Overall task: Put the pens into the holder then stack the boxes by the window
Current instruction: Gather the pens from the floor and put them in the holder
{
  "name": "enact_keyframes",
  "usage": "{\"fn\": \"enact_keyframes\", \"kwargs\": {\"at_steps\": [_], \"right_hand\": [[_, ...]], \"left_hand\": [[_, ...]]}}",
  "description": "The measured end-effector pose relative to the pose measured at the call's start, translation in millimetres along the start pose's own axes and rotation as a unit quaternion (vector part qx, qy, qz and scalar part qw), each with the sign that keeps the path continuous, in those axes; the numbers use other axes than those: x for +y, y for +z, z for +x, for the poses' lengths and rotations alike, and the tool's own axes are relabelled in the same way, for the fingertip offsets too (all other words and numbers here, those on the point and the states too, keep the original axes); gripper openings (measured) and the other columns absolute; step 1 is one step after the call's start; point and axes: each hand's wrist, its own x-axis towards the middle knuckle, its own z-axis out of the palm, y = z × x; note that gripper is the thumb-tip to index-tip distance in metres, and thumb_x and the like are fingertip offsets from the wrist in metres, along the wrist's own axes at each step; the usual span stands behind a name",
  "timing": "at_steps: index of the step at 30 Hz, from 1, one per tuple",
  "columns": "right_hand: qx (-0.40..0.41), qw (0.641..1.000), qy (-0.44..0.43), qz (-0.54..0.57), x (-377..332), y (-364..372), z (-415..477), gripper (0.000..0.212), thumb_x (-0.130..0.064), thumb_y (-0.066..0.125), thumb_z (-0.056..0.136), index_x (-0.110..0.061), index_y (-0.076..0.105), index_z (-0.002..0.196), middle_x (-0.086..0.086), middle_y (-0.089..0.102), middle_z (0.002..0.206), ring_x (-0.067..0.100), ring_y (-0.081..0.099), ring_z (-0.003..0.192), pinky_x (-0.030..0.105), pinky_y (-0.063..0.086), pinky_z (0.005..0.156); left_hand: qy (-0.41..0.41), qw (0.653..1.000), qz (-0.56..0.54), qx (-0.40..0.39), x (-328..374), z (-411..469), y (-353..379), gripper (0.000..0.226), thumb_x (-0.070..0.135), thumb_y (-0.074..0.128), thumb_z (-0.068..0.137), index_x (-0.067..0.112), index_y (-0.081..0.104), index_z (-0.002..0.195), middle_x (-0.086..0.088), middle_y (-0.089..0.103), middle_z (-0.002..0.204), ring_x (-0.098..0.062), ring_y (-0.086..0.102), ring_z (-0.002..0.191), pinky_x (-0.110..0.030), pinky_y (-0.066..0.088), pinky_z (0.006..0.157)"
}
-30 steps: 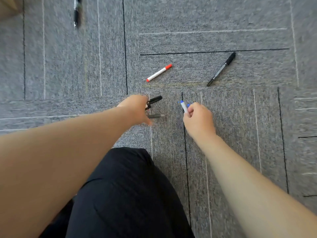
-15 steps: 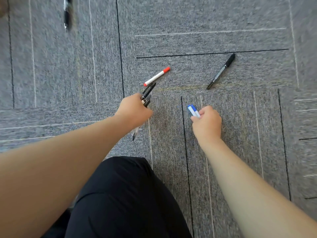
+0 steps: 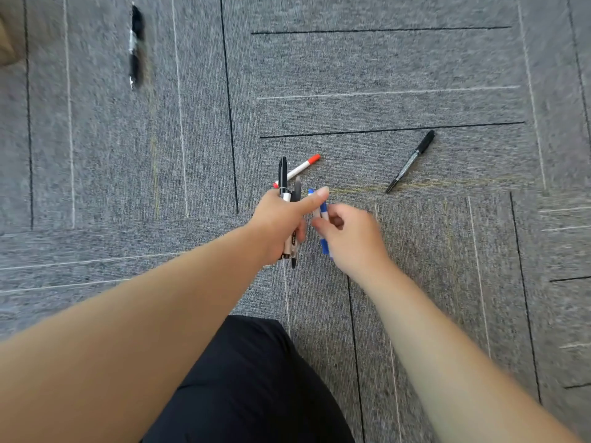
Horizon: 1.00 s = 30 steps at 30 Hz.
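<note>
My left hand (image 3: 281, 222) is closed around a bunch of black pens (image 3: 283, 179) held upright above the grey carpet, thumb stretched to the right. My right hand (image 3: 348, 238) pinches blue-capped pens (image 3: 324, 212) and presses them against the left hand's thumb. A red-capped white marker (image 3: 302, 167) lies on the carpet just behind the left hand. A black marker (image 3: 411, 160) lies farther right. Another black pen (image 3: 135, 47) lies far at the upper left, blurred. No holder or boxes are in view.
Grey carpet tiles (image 3: 383, 75) with black and white lines cover the floor. My knee in black trousers (image 3: 249, 378) fills the lower middle. A tan object's edge (image 3: 5, 36) shows at the far upper left.
Both hands have come together. The left hand has turned its black pens upright, and the right hand has brought the blue-capped pens left against it.
</note>
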Motion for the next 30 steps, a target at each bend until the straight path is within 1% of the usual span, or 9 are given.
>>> {"fn": "enact_keyframes", "kwargs": {"at_steps": [2,5,9,13,16,18,23,28,30], "right_hand": [[0.001,1.000,-0.005,0.013,-9,3,3,0.021,-0.028,0.060,0.092,-0.009,0.066,0.084,0.006,0.065,0.070,0.031,0.061,0.065,0.035,0.048,0.059],[0.005,0.999,-0.012,0.037,-25,13,9,0.020,-0.032,0.070,0.084,-0.012,0.070,0.085,0.003,0.068,0.070,0.026,0.062,0.064,0.036,0.049,0.063],[0.010,0.995,-0.002,0.097,-38,19,12,0.022,-0.025,0.081,0.075,-0.016,0.063,0.083,-0.001,0.072,0.078,0.012,0.069,0.067,0.021,0.053,0.056],[0.010,0.968,0.045,0.245,-40,25,22,0.018,-0.026,0.067,0.088,-0.012,0.062,0.077,0.010,0.072,0.079,0.018,0.067,0.069,0.032,0.055,0.068],[0.103,0.977,0.103,0.157,-37,39,55,0.026,-0.034,0.053,0.094,-0.014,0.054,0.077,0.000,0.057,0.066,0.015,0.050,0.053,0.027,0.041,0.052],[0.123,0.984,0.118,0.056,-39,49,74,0.030,-0.040,0.055,0.093,-0.013,0.049,0.082,-0.003,0.046,0.060,0.011,0.040,0.044,0.024,0.026,0.041],[0.121,0.985,0.120,0.000,-38,51,91,0.024,-0.026,0.056,0.094,-0.004,0.063,0.100,0.007,0.065,0.085,0.018,0.053,0.058,0.023,0.028,0.040],[0.149,0.982,0.103,-0.053,-33,26,91,0.023,-0.016,0.057,0.092,0.000,0.059,0.107,0.011,0.063,0.097,0.016,0.049,0.060,0.024,0.028,0.042],[0.202,0.972,0.112,-0.048,-29,4,97,0.029,-0.014,0.051,0.095,0.001,0.052,0.120,0.015,0.058,0.116,0.022,0.056,0.078,0.025,0.037,0.056]], "left_hand": [[0.001,1.000,-0.014,-0.007,5,1,-4,0.047,0.044,0.077,0.073,0.012,0.048,0.092,-0.001,0.047,0.055,-0.011,0.041,0.037,-0.021,0.041,0.040],[-0.003,1.000,0.008,-0.025,9,4,-21,0.042,0.046,0.076,0.074,0.010,0.060,0.089,-0.001,0.056,0.060,-0.011,0.044,0.043,-0.023,0.040,0.045],[-0.033,0.997,-0.030,-0.055,9,6,-35,0.052,0.039,0.075,0.077,-0.003,0.068,0.107,-0.018,0.071,0.098,-0.014,0.056,0.066,-0.025,0.046,0.058],[-0.031,0.998,-0.045,0.032,19,10,-53,0.033,0.042,0.069,0.082,0.009,0.064,0.076,-0.006,0.060,0.073,-0.014,0.054,0.056,-0.027,0.047,0.059],[-0.040,0.995,-0.009,0.091,25,15,-66,0.040,0.050,0.065,0.082,0.010,0.063,0.083,-0.009,0.057,0.087,-0.018,0.049,0.068,-0.033,0.047,0.071],[-0.039,0.994,0.013,0.105,29,15,-68,0.043,0.051,0.064,0.082,0.009,0.058,0.086,-0.006,0.053,0.080,-0.016,0.045,0.063,-0.033,0.048,0.071],[-0.012,0.996,-0.001,0.092,39,13,-61,0.032,0.038,0.066,0.087,0.009,0.052,0.092,-0.004,0.059,0.075,-0.016,0.062,0.066,-0.039,0.059,0.077],[-0.015,0.998,0.018,0.059,44,7,-47,0.030,0.016,0.066,0.088,-0.002,0.056,0.110,-0.008,0.065,0.082,-0.011,0.064,0.058,-0.024,0.059,0.052],[-0.009,0.997,0.049,0.052,45,7,-41,0.029,0.020,0.066,0.088,-0.002,0.060,0.106,-0.008,0.065,0.084,-0.009,0.059,0.055,-0.021,0.054,0.045]]}}
